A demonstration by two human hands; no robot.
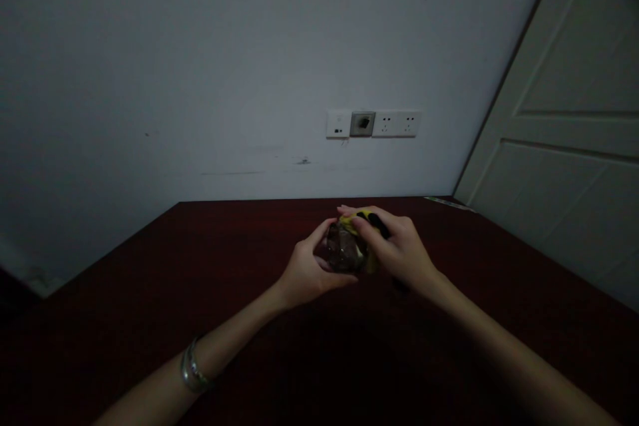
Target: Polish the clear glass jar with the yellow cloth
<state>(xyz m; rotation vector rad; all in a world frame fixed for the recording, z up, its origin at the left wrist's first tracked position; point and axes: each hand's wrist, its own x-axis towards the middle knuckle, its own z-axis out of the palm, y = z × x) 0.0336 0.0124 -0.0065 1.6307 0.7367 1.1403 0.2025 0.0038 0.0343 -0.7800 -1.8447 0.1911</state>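
My left hand (308,273) is wrapped round a small, clear, shiny vessel that looks like a glass (343,249), thumb below and fingers behind it. It is held tilted above the dark red tabletop. My right hand (397,243) presses a yellow cloth with black patches (360,216) against the glass's upper right side. Part of the cloth hangs below the right fingers. The dim light and the hands hide much of the glass, so its exact shape cannot be made out.
The dark red table (239,239) meets a white wall (224,66). Sockets and switches (373,124) are set in the wall above it. A panelled white door (564,126) stands at the right. A silver bracelet (192,369) circles my left wrist.
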